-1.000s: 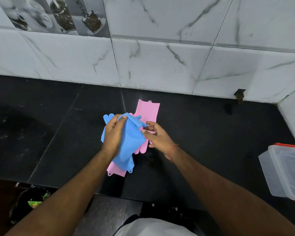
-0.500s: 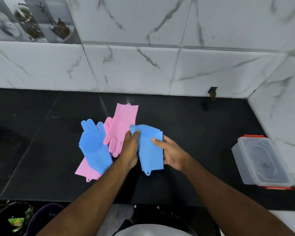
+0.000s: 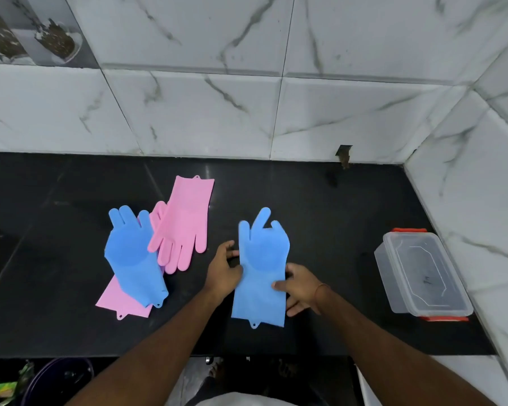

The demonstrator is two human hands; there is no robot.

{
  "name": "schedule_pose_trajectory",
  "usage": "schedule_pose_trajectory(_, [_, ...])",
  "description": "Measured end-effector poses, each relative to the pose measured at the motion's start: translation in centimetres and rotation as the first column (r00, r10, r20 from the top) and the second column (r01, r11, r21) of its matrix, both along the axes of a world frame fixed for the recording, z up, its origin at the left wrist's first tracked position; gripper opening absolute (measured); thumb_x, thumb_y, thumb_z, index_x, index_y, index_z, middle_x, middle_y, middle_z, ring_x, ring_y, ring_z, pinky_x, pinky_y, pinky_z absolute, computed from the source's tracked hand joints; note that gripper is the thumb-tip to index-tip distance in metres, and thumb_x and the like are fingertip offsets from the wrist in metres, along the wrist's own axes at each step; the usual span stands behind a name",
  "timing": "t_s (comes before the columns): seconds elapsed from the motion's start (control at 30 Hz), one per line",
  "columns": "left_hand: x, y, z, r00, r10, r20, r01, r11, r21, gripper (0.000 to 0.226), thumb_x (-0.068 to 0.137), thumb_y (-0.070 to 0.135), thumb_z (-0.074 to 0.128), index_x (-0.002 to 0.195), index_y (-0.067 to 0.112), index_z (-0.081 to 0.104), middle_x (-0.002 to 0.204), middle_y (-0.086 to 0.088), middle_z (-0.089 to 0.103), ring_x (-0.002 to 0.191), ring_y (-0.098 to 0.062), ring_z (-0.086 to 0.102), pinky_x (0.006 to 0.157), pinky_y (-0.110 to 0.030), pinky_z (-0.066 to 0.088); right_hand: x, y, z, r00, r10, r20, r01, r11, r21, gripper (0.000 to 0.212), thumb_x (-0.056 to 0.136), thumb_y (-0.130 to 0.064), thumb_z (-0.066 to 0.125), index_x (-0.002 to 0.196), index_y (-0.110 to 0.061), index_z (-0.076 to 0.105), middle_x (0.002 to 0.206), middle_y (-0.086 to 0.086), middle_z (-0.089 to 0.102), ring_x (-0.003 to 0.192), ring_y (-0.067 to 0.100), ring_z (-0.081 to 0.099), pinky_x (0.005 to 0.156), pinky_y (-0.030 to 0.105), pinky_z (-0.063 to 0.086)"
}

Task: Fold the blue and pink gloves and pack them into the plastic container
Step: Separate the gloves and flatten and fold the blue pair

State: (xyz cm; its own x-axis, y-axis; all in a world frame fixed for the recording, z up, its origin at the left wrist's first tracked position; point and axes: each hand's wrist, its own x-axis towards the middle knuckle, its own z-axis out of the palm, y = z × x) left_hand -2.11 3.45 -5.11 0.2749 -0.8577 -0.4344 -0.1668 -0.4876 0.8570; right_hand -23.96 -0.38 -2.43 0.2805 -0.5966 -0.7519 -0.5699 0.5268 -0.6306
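One blue glove (image 3: pixel 261 271) lies flat on the black counter (image 3: pixel 320 218), fingers pointing away from me. My left hand (image 3: pixel 223 273) pinches its left edge and my right hand (image 3: pixel 299 285) grips its right edge, thumb on top. To the left lies a pile: a second blue glove (image 3: pixel 132 256) on top of a pink glove (image 3: pixel 123 303), with another pink glove (image 3: pixel 185 224) overlapping both. The clear plastic container (image 3: pixel 423 273) with its lid on and red clips stands at the right end of the counter.
Marble-tiled walls rise behind the counter and close to the container's right side. Below the counter's front edge at the left I see a dark bucket (image 3: pixel 56 382) and some green litter. The counter's near edge runs just under my forearms.
The blue glove, folded over half a second ago, now lies spread open and flat. My hands have shifted from its top to its two sides. The pile at the left has not moved.
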Motion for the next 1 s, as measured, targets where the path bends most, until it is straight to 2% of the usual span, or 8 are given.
schedule_pose_trajectory(0.17, [0.7, 1.8, -1.3, 0.957, -0.153, 0.248, 0.14, 0.988, 0.067, 0.071, 0.092, 0.008, 0.072, 0.158, 0.02, 0.047, 0.115, 0.01, 0.064, 0.106, -0.008, 0.065, 0.086, -0.022, 0.05, -0.7, 0.6, -1.5, 0.99, 0.134, -0.038, -0.131, 0.987, 0.09, 0.035, 0.094, -0.03, 0.073, 0.126, -0.023, 0.059, 0.106, 0.009, 0.079, 0.076, 0.033, 0.082, 0.062, 0.041, 0.066])
schedule_pose_trajectory(0.23, [0.8, 2.2, -1.4, 0.934, -0.198, 0.299, 0.183, 0.98, 0.076, 0.07, 0.091, 0.01, 0.072, 0.156, 0.021, 0.048, 0.111, 0.01, 0.064, 0.1, -0.007, 0.065, 0.081, -0.02, 0.052, -0.6, 0.2, -2.1, 0.991, 0.115, -0.074, -0.114, 0.993, 0.016, 0.028, 0.095, -0.033, 0.073, 0.118, -0.022, 0.061, 0.104, 0.008, 0.079, 0.073, 0.028, 0.081, 0.061, 0.04, 0.066])
schedule_pose_trajectory(0.3, [0.9, 2.2, -1.3, 0.915, -0.226, 0.335, 0.208, 0.974, 0.089, 0.069, 0.09, 0.012, 0.072, 0.154, 0.023, 0.048, 0.108, 0.008, 0.064, 0.098, -0.009, 0.066, 0.083, -0.026, 0.058, -0.4, -0.4, -2.5, 0.994, 0.043, -0.103, -0.051, 0.996, -0.079, 0.02, 0.095, -0.031, 0.074, 0.11, -0.022, 0.062, 0.101, 0.007, 0.079, 0.071, 0.025, 0.081, 0.061, 0.039, 0.066])
schedule_pose_trajectory(0.47, [1.0, 1.8, -1.0, 0.886, -0.265, 0.381, 0.237, 0.964, 0.119, 0.072, 0.087, 0.017, 0.075, 0.152, 0.025, 0.047, 0.11, 0.009, 0.063, 0.097, -0.012, 0.066, 0.082, -0.028, 0.057, 0.5, -2.0, -3.0, 0.993, -0.01, -0.118, -0.017, 0.973, -0.229, 0.019, 0.094, -0.016, 0.075, 0.104, -0.026, 0.062, 0.097, 0.003, 0.073, 0.071, 0.021, 0.078, 0.057, 0.033, 0.065])
schedule_pose_trajectory(0.73, [0.6, 1.4, -1.3, 0.843, -0.302, 0.446, 0.272, 0.953, 0.132, 0.066, 0.093, 0.018, 0.072, 0.153, 0.024, 0.044, 0.139, 0.001, 0.052, 0.106, -0.017, 0.064, 0.09, -0.029, 0.054, 1.8, -3.8, -4.3, 0.987, -0.047, -0.151, -0.012, 0.929, -0.369, 0.035, 0.092, -0.011, 0.074, 0.123, -0.025, 0.066, 0.091, 0.001, 0.074, 0.087, 0.018, 0.075, 0.073, 0.046, 0.068])
schedule_pose_trajectory(0.83, [0.2, 0.8, -1.1, 0.834, -0.305, 0.46, 0.284, 0.952, 0.116, 0.071, 0.096, 0.019, 0.072, 0.16, 0.022, 0.041, 0.151, -0.003, 0.047, 0.124, -0.023, 0.062, 0.106, -0.036, 0.055, 1.5, -4.1, -4.4, 0.983, -0.084, -0.165, 0.01, 0.915, -0.404, 0.034, 0.091, -0.012, 0.075, 0.121, -0.024, 0.068, 0.085, -0.003, 0.072, 0.084, 0.015, 0.074, 0.076, 0.046, 0.068])
schedule_pose_trajectory(0.9, [-0.3, 0.0, -1.1, 0.795, -0.351, 0.495, 0.345, 0.932, 0.107, 0.076, 0.097, 0.023, 0.074, 0.165, 0.021, 0.039, 0.157, -0.004, 0.044, 0.141, -0.025, 0.05, 0.119, -0.04, 0.048, 0.7, -4.4, -4.5, 0.978, -0.114, -0.176, 0.029, 0.904, -0.428, 0.033, 0.091, -0.013, 0.075, 0.121, -0.024, 0.069, 0.08, -0.007, 0.072, 0.08, 0.01, 0.073, 0.079, 0.045, 0.067])
schedule_pose_trajectory(1.0, [-1.7, -1.1, -1.0, 0.682, -0.434, 0.588, 0.473, 0.876, 0.098, 0.075, 0.1, 0.035, 0.071, 0.166, 0.023, 0.039, 0.159, -0.003, 0.043, 0.148, -0.026, 0.04, 0.122, -0.043, 0.044, -1.4, -4.8, -4.3, 0.969, -0.145, -0.201, 0.041, 0.894, -0.446, 0.033, 0.091, -0.014, 0.076, 0.121, -0.023, 0.069, 0.084, -0.008, 0.072, 0.082, 0.01, 0.071, 0.082, 0.044, 0.066])
